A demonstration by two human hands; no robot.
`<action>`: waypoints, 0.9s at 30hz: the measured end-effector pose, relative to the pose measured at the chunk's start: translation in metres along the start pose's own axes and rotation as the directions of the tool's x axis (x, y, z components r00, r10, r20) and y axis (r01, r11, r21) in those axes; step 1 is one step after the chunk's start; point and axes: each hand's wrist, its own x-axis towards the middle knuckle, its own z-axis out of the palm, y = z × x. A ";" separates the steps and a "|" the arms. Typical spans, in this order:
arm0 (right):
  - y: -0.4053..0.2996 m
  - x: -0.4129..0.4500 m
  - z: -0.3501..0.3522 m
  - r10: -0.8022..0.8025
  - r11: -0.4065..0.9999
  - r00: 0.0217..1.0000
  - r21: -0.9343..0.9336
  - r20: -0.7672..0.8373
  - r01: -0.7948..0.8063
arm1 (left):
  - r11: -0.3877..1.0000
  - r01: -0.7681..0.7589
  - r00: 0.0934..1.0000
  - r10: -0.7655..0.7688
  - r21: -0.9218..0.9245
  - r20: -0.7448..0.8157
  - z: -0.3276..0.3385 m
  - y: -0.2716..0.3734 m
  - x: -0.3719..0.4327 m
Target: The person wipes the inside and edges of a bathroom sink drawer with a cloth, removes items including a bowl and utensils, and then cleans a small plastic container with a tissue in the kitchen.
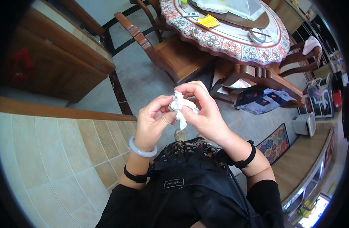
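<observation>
A crumpled piece of thin white material [180,106], tissue or cloth, is held up in front of my body between both hands. My left hand [155,121], with a pale bangle at the wrist, pinches its left side between thumb and fingers. My right hand [204,112] grips the other side, thumb in front and fingers curled behind. A loose end of the white material hangs down between the two thumbs. Both forearms wear black straps.
Ahead stands a round table with a patterned cloth [231,49], bearing a remote control [190,14], a yellow packet [208,21] and a white bowl [257,36]. Wooden chairs [180,55] surround it. A tiled wall [63,154] is at the left. A hexagon-patterned mat [273,144] and a grey bin [303,124] lie right.
</observation>
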 end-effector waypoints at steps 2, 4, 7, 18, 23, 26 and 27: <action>0.003 0.006 -0.002 0.069 0.992 0.997 0.106 0.036 -0.073 | 1.000 -0.020 1.000 0.020 0.007 0.015 -0.004 -0.003 -0.001; 0.008 0.014 -0.007 -0.082 0.992 0.990 -0.085 0.110 0.092 | 0.998 -0.038 0.999 0.038 0.044 0.004 -0.005 -0.001 -0.003; 0.007 0.028 0.013 -0.185 0.952 0.976 -0.228 0.112 0.206 | 0.998 -0.064 0.989 0.066 0.022 -0.133 -0.014 -0.003 -0.002; 0.059 0.150 0.136 0.132 0.931 0.964 0.306 0.232 -0.201 | 0.950 -0.297 0.864 0.310 0.097 -0.397 -0.169 0.036 0.025; 0.070 0.215 0.238 -0.050 0.997 0.871 -0.033 0.489 0.076 | 0.913 -0.384 0.806 0.404 0.138 -0.433 -0.267 0.059 0.045; 0.079 0.251 0.283 -0.027 0.991 0.847 -0.094 0.530 0.091 | 0.918 -0.359 0.788 0.396 0.171 -0.472 -0.314 0.069 0.055; 0.082 0.263 0.296 -0.080 0.975 0.851 -0.135 0.519 0.174 | 0.916 -0.362 0.781 0.399 0.173 -0.480 -0.327 0.074 0.060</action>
